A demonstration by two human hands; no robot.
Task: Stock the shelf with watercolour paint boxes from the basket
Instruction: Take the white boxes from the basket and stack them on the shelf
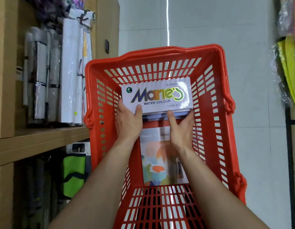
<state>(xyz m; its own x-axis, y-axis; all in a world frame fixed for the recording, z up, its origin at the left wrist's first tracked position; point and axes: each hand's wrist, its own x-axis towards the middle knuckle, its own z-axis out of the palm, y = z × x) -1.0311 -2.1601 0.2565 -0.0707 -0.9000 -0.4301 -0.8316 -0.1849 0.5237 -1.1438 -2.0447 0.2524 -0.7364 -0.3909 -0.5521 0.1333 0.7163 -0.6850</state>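
A red plastic basket (214, 90) stands on the floor in front of me. Inside it, at the far end, is a stack of white watercolour paint boxes (157, 96) with "Marie's WATER COLOUR" on the top lid. My left hand (128, 121) grips the stack's near left corner, thumb on the lid. My right hand (181, 128) grips the near right edge, thumb against the front. A different box with a pastel pattern (161, 162) lies flat on the basket floor under my wrists.
A wooden shelf unit (36, 142) stands at my left. It holds wrapped white paper rolls (69, 71) on top and a green bag (74, 174) below. Yellow-green wrapped goods (290, 66) hang at the right. Grey tiled floor (209, 27) lies beyond the basket.
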